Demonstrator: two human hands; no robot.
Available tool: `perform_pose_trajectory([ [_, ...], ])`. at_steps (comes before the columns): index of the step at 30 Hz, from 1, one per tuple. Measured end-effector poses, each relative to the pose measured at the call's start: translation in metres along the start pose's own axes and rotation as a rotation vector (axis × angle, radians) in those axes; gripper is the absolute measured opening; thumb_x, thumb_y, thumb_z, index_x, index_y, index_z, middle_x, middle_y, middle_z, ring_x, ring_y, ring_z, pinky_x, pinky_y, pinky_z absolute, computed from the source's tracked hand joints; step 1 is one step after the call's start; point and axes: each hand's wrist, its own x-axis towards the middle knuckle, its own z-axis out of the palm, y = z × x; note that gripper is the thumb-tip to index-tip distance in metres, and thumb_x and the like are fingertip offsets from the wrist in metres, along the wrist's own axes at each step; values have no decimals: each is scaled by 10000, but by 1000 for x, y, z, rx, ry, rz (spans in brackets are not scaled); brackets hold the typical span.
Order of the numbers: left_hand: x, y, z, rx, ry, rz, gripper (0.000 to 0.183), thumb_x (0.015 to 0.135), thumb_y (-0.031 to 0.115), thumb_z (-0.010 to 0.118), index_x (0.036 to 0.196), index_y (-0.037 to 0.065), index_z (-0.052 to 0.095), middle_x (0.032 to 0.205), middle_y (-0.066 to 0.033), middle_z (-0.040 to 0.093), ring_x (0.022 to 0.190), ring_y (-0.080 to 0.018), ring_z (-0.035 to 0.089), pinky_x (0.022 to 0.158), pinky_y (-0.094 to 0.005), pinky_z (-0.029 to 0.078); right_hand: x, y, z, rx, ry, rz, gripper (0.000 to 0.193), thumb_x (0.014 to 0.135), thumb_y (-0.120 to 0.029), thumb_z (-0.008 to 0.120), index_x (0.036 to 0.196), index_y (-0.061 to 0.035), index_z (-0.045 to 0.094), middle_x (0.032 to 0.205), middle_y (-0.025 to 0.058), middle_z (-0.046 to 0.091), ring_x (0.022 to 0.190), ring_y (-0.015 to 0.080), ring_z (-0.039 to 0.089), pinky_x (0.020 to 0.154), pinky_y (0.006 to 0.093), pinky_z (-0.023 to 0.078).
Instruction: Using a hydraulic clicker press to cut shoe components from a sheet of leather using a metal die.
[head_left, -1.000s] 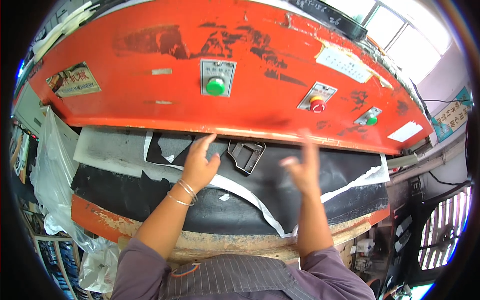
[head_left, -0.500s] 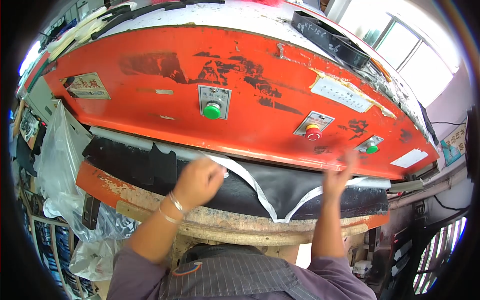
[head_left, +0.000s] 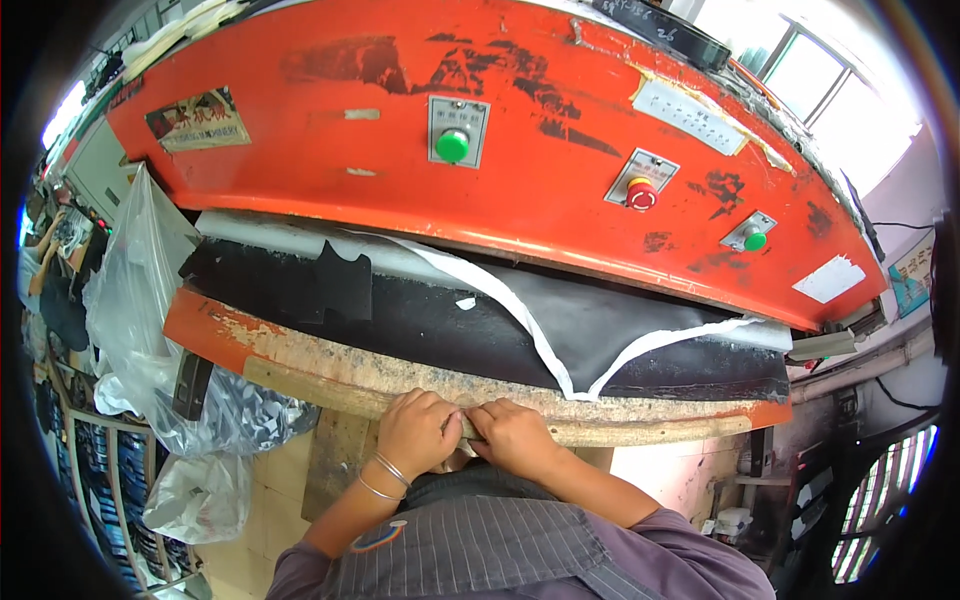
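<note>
Plastic bag (head_left: 140,300) hangs well left of all fingers; best clear of the table (head_left: 215,335) edge. Black scrap (head_left: 345,285) lies ahead and left of the left fingers. Left hand (head_left: 418,432): fingers curled over the wooden rail (head_left: 300,387) on the table's near edge, looks like a grip, undersides hidden. White scrap (head_left: 466,303) sits ahead of the fingers, well apart. Right hand (head_left: 512,438): same curl, same rail, just beside the left fingers. For a solid hold I'd load both hands evenly, wrists straight, thumbs out of any pinch under the rail. Black sheet (head_left: 600,310) lies ahead and right of the right fingers, its white-edged tip pointing back near them; easy to snag, so elbow low. Red machine front (head_left: 560,205) spans beyond all fingers, narrow dark gap beneath: fingers belong this side of it. Red button (head_left: 641,194) is beyond and right of the right fingers; I'd leave that reach unblocked.
</note>
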Motion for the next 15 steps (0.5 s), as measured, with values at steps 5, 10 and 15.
perform_pose_trajectory([
  [5,-8,-15,-12,-55,-206,36,152,783,217,639,733,87,701,762,-70,646,787,-269,612,756,-386,484,4,5,-12,38,-184,-35,386,714,-228,728,1036,-33,638,904,105,665,811,281,642,707,369,526],
  [10,0,-29,-19,-130,-361,83,201,831,253,640,926,90,709,995,-78,671,981,-273,601,891,-400,456,64,48,-49,-51,82,182,599,736,-467,734,1241,-185,579,1277,236,509,1211,405,455,878,547,440],
  [15,72,-29,21,67,-93,201,459,866,259,604,1247,11,548,1382,-169,474,1310,-330,413,1084,-447,328,119,91,-57,-294,42,459,786,622,-566,768,1285,-203,552,1442,284,287,1309,432,322,934,606,386],
])
